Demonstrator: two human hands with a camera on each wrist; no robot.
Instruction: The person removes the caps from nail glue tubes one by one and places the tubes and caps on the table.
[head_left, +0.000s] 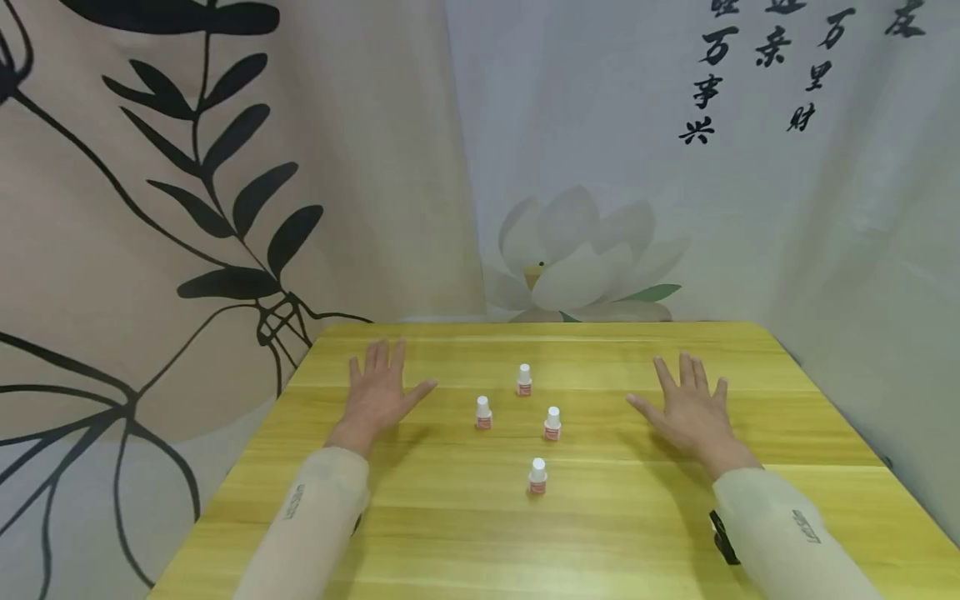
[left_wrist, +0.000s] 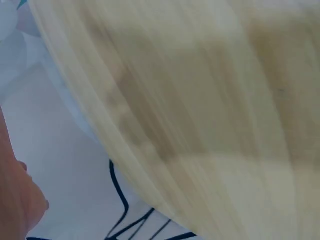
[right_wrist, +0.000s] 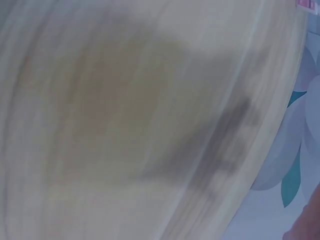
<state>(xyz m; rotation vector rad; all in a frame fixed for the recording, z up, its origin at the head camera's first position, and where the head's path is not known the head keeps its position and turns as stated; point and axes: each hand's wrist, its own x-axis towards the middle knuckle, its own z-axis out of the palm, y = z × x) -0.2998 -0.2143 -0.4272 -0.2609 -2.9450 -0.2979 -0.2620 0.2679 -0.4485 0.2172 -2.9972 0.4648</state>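
Several small white-capped bottles with pinkish-red labels stand upright between the two hands in the head view: a far bottle (head_left: 524,381), a left bottle (head_left: 483,413), a right bottle (head_left: 552,424) and a near bottle (head_left: 537,477). To their left, my left hand (head_left: 378,393) is spread with straight fingers and holds nothing. My right hand (head_left: 690,410), also spread and holding nothing, is on their right side. Both hands are apart from the bottles. Each wrist view catches only an edge of its hand: left hand (left_wrist: 19,195), right hand (right_wrist: 306,220).
The bottles stand on a yellow wood-grain table (head_left: 450,542). Behind its far edge hangs a pale curtain (head_left: 390,167) printed with dark leaves, a lotus and writing. A black band (head_left: 723,537) shows below the right sleeve. Hand shadows fall on the tabletop in both wrist views.
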